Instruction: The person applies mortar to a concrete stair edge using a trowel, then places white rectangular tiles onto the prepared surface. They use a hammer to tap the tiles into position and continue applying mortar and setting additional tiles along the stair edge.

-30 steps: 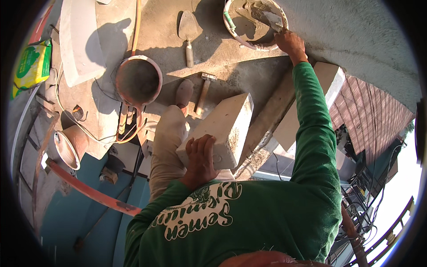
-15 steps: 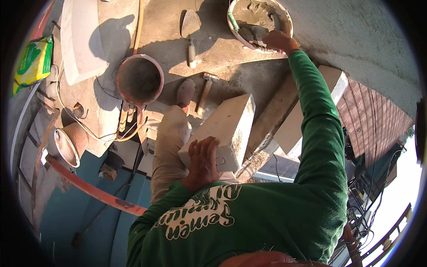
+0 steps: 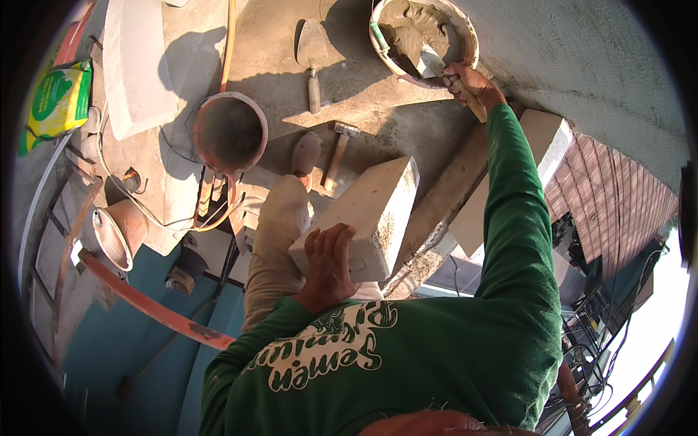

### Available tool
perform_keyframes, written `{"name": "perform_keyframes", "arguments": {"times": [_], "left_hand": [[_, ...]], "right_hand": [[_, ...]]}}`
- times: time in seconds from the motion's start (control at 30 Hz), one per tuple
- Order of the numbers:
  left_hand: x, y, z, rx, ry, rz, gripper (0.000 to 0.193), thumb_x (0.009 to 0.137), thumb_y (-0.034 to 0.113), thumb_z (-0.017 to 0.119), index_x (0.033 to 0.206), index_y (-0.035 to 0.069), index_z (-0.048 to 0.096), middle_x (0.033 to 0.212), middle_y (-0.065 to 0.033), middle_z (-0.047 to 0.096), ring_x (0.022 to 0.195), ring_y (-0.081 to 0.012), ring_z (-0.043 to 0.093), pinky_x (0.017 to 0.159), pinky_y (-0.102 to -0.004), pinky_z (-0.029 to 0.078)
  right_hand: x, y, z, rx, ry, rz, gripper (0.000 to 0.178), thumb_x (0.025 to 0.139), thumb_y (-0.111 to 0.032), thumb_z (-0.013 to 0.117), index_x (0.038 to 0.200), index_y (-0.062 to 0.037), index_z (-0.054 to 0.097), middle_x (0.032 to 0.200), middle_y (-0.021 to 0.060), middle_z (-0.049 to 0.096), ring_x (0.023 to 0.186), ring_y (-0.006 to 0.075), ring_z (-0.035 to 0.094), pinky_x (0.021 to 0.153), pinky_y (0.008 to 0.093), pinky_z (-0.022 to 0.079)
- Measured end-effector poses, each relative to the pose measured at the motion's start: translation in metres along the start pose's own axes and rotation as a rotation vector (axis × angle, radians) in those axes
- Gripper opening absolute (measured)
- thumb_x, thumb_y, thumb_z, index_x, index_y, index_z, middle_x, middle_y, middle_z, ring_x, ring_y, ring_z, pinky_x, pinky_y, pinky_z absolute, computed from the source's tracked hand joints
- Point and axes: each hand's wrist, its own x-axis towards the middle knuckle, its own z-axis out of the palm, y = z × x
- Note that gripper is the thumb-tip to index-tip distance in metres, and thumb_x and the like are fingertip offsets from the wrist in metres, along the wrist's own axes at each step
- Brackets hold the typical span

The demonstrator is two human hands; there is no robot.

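My left hand (image 3: 327, 258) grips the near end of a pale lightweight concrete block (image 3: 360, 207), fingers together over its top edge. The block lies tilted beside my bent leg, its rough side patched with grey. With my arm stretched far forward, my right hand (image 3: 474, 83) is closed round the wooden handle of a trowel (image 3: 430, 63). The trowel's blade reaches into a round bucket (image 3: 470, 33) of wet grey mortar. Part of the blade is covered by mortar.
On the floor lie a second trowel (image 3: 313, 62) and a hammer (image 3: 339, 152). A round bucket (image 3: 263, 131) stands left of my foot. Another block (image 3: 534, 145) lies under my right arm, near the grey wall (image 3: 582, 58). A yellow-green bag (image 3: 62, 102) is far left.
My right hand has drawn slightly back and turned, so the trowel's handle and blade now show in the mortar bucket. My left hand stays on the block.
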Motion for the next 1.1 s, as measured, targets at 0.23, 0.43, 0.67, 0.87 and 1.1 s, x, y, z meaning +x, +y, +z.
{"name": "perform_keyframes", "arguments": {"times": [0.23,0.43,0.67,0.87,1.1], "left_hand": [[-0.003,0.000,0.009,0.064,0.090,0.034,0.118,0.058,0.025,0.099,0.156,0.000,0.038,0.148,-0.0223,0.052,0.136,-0.0440,0.050,0.117,-0.0609,0.033],[-0.003,-0.003,0.010,0.076,0.079,0.033,0.119,0.062,0.024,0.099,0.158,-0.002,0.034,0.151,-0.0237,0.048,0.137,-0.0472,0.048,0.117,-0.0589,0.035],[-0.003,-0.029,0.013,0.143,0.109,0.030,0.121,0.066,0.030,0.099,0.160,-0.002,0.029,0.147,-0.0288,0.045,0.135,-0.0484,0.046,0.116,-0.0617,0.034],[-0.007,-0.047,0.010,0.110,0.095,0.011,0.122,0.070,0.030,0.098,0.161,-0.009,0.025,0.147,-0.0290,0.043,0.138,-0.0460,0.045,0.119,-0.0609,0.037],[-0.012,-0.030,0.013,0.175,0.095,0.093,0.112,0.072,0.018,0.096,0.158,-0.008,0.029,0.144,-0.0255,0.051,0.136,-0.0384,0.053,0.116,-0.0526,0.046]], "right_hand": [[-0.062,0.078,0.004,0.258,0.038,-0.211,0.037,0.103,-0.041,0.051,0.092,-0.0075,0.062,0.070,0.0034,0.056,0.055,0.0165,0.049,0.055,0.0356,0.045],[-0.161,0.184,0.082,0.444,0.094,-0.365,0.028,0.099,-0.028,0.054,0.084,-0.0049,0.061,0.069,0.0066,0.056,0.055,0.0172,0.051,0.054,0.0330,0.043],[-0.197,0.328,0.188,0.487,0.247,-0.285,0.026,0.099,-0.030,0.064,0.084,-0.0090,0.062,0.067,-0.0007,0.055,0.060,0.0110,0.051,0.055,0.0293,0.040],[-0.176,0.351,0.257,-0.113,0.714,-0.303,0.044,0.097,-0.047,0.072,0.110,-0.0050,0.072,0.082,0.0225,0.072,0.086,0.0476,0.072,0.079,0.0531,0.057],[-0.195,0.349,0.305,-0.302,0.905,-0.512,0.032,0.096,-0.038,0.077,0.097,-0.0079,0.067,0.087,0.0105,0.074,0.083,0.0368,0.075,0.073,0.0464,0.060]]}}
